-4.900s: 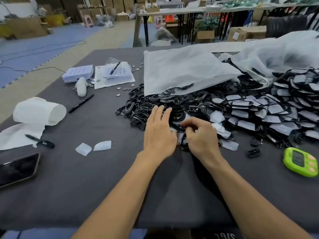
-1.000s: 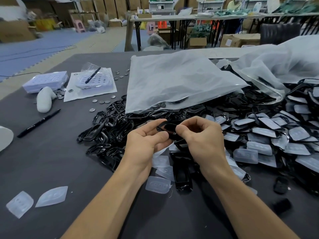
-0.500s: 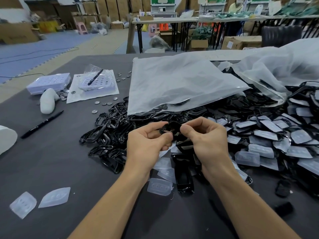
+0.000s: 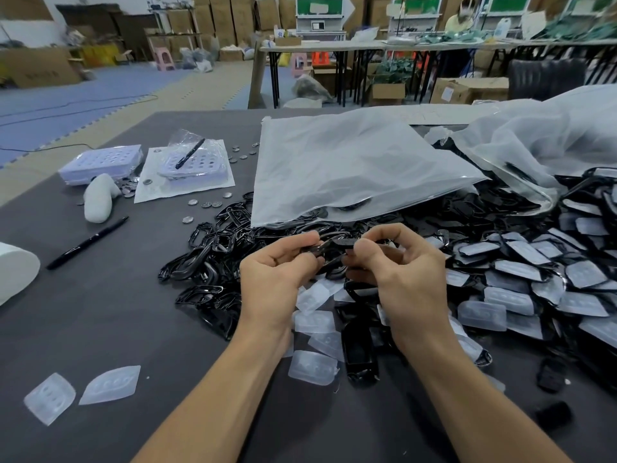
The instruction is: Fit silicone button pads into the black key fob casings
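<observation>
Glossy black plastic casings (image 4: 207,255), frosted translucent silicone pads (image 4: 312,367), matt grey cloth-like worktop (image 4: 100,315), filmy plastic bag (image 4: 350,168).

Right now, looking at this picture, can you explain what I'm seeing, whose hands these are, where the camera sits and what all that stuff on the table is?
There is no machine here: a person wears a camera on the head, looking down at their own bare arms. The left hand and right hand together pinch one black casing above a dark table. Below them lie loose clear silicone pads. Left of the hands is a heap of empty black frames, right a heap of casings with pads. Farther back are plastic bags, a pen and coin cells.
</observation>
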Motion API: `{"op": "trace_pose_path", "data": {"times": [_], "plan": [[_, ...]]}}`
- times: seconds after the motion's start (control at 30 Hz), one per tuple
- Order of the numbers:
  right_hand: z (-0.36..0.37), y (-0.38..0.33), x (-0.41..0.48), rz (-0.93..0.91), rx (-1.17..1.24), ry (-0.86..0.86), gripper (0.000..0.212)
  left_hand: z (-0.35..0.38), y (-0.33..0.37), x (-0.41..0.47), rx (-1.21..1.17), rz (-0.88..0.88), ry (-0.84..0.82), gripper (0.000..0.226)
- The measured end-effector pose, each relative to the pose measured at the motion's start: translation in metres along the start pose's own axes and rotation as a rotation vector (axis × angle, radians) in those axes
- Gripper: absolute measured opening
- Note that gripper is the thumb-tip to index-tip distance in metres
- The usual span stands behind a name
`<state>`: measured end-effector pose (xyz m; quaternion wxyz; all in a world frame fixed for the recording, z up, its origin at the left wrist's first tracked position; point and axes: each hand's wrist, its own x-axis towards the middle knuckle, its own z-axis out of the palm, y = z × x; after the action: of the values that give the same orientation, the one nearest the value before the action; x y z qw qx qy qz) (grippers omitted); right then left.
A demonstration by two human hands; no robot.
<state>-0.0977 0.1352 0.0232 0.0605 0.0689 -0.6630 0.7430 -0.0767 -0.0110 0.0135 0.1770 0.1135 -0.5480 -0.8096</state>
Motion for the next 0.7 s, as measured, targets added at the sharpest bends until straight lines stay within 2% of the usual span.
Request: {"op": "trace_pose_path", "data": {"times": [0.1, 0.27, 0.43, 0.57, 0.7], "plan": [[-0.0022, 0.0035, 0.0033, 0.108, 0.068, -0.003, 0.025, -0.0004, 0.0016, 0.0003, -0.087, -0.033, -0.005, 0.025], [-0.0030, 0.0019, 0.0073, 0.185, 0.226, -0.014, 0.019, -0.0034, 0.0010, 0.0050, -0.194, -0.102, -0.043, 0.039], [-0.0019, -0.0001, 0.0064, 0.212, 0.293, -0.032, 0.017, -0.0040, 0.0029, 0.0060, -0.343, -0.175, -0.156, 0.050], [-0.0029, -0.0003, 0.0068, 0.190, 0.276, -0.044, 0.021, -0.0036, 0.0041, 0.0063, -0.313, -0.225, -0.159, 0.031], [-0.0025, 0.0003, 0.0064, 0.154, 0.204, -0.060, 0.029, -0.0009, 0.0040, 0.0050, -0.247, -0.258, -0.178, 0.025]]}}
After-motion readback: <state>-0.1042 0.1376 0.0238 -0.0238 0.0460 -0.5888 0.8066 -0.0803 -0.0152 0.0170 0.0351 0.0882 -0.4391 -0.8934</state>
